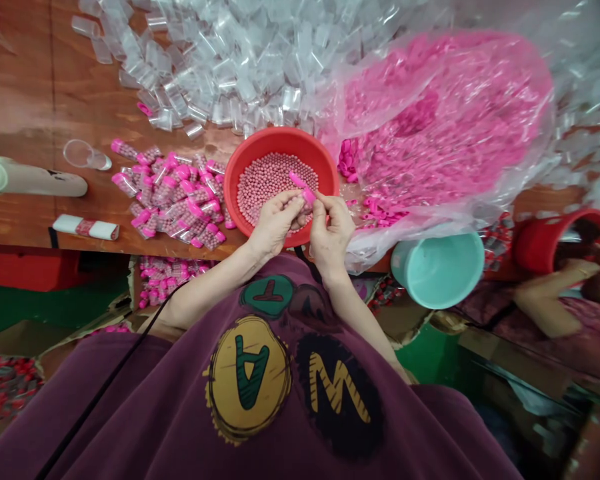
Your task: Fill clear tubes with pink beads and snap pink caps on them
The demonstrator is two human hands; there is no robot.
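Left hand (276, 222) and right hand (333, 227): fingers pinched together on pink cap (309, 196), lower part hard to make out | cap: frame centre, over red bowl (329, 167) of pink beads (264, 181)

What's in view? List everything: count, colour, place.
Table: one, brown, upper half
Bowl: one, red, table's front
Beads: countless, pink, in bowl
Filled bottles: many, pink-topped, left of bowl
Clear cups: many, colourless, back
Bag: one, clear, right of bowl
Pink caps: many, pink, in bag
Tube: one, whitish, far left
Clear container: one, colourless, near tube
Packet: one, white and red, front left
Bucket: one, teal, right of hands
Tub: one, red, far right
Red pieces: many, red, lower left
Boxes: several, brown, below table
Co-worker's arm: at least one, bare, far right
Held piece: one, pink, at fingertips
Shirt: one, purple, bottom
Left hand: one, bare, over bowl
Right hand: one, bare, bowl's right rim
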